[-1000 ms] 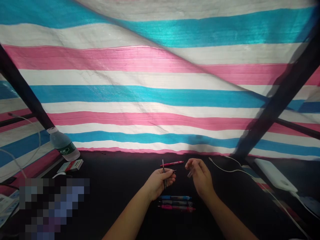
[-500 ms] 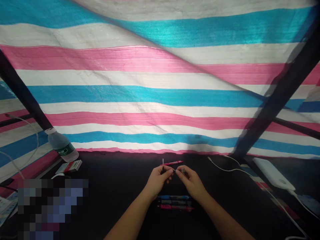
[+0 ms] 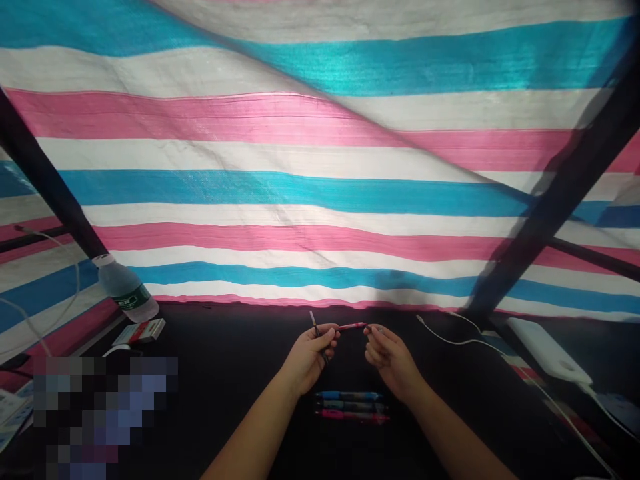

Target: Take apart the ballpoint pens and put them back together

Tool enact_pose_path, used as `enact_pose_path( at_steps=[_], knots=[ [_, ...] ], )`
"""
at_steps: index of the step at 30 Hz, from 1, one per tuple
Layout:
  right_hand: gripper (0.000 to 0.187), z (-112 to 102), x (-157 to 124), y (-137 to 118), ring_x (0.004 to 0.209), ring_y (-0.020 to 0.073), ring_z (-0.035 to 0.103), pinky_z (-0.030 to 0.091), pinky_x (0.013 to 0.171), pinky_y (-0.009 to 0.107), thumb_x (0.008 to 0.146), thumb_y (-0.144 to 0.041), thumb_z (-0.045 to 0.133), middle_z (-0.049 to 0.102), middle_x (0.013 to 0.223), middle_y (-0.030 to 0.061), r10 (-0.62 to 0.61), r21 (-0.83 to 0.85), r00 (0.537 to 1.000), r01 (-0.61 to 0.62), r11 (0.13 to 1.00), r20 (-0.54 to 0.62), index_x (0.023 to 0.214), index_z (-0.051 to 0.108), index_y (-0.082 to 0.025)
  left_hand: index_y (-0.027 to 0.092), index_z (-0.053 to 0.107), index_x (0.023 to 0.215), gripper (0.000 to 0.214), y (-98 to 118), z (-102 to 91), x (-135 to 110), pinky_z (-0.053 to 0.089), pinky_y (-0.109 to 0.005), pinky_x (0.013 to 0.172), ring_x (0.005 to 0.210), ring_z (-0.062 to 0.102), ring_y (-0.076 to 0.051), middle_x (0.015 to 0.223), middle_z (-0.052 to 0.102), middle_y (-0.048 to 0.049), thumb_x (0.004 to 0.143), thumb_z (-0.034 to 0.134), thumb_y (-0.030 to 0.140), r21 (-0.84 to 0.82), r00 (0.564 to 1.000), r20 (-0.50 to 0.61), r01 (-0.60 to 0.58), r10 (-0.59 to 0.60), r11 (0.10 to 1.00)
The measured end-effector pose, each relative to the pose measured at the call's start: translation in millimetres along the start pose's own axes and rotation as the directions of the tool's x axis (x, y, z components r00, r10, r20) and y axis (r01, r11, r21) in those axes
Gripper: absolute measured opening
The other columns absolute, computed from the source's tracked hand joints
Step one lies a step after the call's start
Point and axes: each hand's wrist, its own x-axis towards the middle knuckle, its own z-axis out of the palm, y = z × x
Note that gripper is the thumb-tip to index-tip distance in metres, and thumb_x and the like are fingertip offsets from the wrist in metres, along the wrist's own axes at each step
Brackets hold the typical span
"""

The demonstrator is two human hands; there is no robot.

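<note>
My left hand (image 3: pixel 313 357) is closed around a thin pen refill (image 3: pixel 313 321), whose pale end sticks up above the fingers while a dark part shows below them. My right hand (image 3: pixel 393 357) is pinched close by on the right; a small dark piece shows at its fingertips, too small to name. Between the two hands, at fingertip level, is a red pen (image 3: pixel 353 326); whether the fingers touch it I cannot tell. Nearer me lie a blue pen (image 3: pixel 347 396), a dark pen (image 3: pixel 347 405) and a pink pen (image 3: pixel 350 417), side by side on the black table (image 3: pixel 225 400).
At the back left stand a water bottle (image 3: pixel 127 290) and a small box (image 3: pixel 145 331). On the right lie a white power bank (image 3: pixel 547 350) and a white cable (image 3: pixel 463 342). A striped sheet (image 3: pixel 300 157) hangs behind the table, between dark poles.
My hands have moved apart, the right one turning with its fingers curled. The refill in my left hand has tilted and shifted left.
</note>
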Motion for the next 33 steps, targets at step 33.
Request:
enact_pose_path(
  at_steps=[33],
  knots=[
    [0.040, 5.1, -7.7, -3.0, 0.065, 0.0172, 0.048, 0.037, 0.060, 0.028, 0.092, -0.057, 0.063, 0.055, 0.069, -0.0003, -0.231, -0.739, 0.970, 0.213, 0.639, 0.080, 0.078, 0.068, -0.019, 0.014, 0.074, 0.091, 0.030, -4.1, 0.6, -2.7, 0.038, -0.025, 0.061, 0.062, 0.053, -0.012, 0.069, 0.064, -0.0009, 0.075, 0.085, 0.036, 0.496, 0.974, 0.089, -0.225, 0.208, 0.839]
  ],
)
